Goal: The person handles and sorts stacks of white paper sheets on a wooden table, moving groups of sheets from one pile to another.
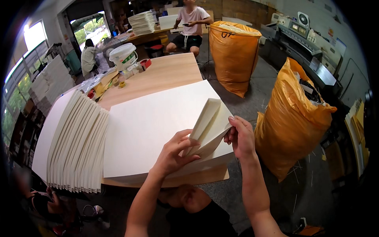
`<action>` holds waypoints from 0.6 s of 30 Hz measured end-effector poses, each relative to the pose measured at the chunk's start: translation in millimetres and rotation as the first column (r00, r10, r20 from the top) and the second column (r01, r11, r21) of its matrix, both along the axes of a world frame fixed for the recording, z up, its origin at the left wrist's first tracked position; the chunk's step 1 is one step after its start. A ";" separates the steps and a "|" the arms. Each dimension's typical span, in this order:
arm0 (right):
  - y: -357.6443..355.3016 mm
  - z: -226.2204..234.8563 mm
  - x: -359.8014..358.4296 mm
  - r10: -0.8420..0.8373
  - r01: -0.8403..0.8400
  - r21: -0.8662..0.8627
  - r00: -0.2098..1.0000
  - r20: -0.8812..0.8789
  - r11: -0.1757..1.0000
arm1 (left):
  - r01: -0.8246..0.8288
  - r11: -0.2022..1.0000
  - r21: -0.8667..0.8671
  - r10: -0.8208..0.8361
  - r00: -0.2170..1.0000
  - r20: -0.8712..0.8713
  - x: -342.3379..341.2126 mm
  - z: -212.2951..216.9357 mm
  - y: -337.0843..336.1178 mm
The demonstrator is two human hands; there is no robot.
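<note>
A white folded paper piece (213, 125), open along a fold like a narrow pocket, is held between my hands above the near right corner of a stack of large white sheets (154, 118). My left hand (176, 152) is closed on its lower left end, thumb below and fingers against the side. At the right corner, my right hand (241, 136) pinches the edge between thumb and fingers. Left of the stack, a fanned row of folded white pieces (75, 146) lies overlapping. The inside of the held piece shows only in part.
The wooden table (166, 73) carries a white bucket (123, 56) and tape rolls (145, 64) at its far left. Two filled orange sacks (235, 59) (292, 122) stand on the floor at right, near a machine (304, 35). One person (191, 23) sits beyond the table.
</note>
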State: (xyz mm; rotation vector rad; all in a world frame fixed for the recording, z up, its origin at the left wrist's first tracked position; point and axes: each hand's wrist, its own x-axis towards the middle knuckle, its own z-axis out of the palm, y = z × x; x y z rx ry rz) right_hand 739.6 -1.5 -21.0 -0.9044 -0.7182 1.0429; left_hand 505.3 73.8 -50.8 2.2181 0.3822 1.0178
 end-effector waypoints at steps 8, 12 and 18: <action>0.0 4.8 -9.2 -0.131 0.136 -0.023 0.979 0.159 0.990 | -0.066 0.998 0.024 0.066 0.998 0.007 -1.1 -11.8 6.1; 2.0 4.7 -10.7 -0.091 0.091 0.003 0.996 0.011 0.996 | -0.072 0.987 0.145 0.087 0.991 -0.102 2.6 7.5 -5.8; -19.5 -17.2 -7.6 -0.527 0.480 0.221 0.738 0.421 0.849 | -0.011 0.997 -0.074 0.011 1.000 0.003 2.3 4.8 -1.7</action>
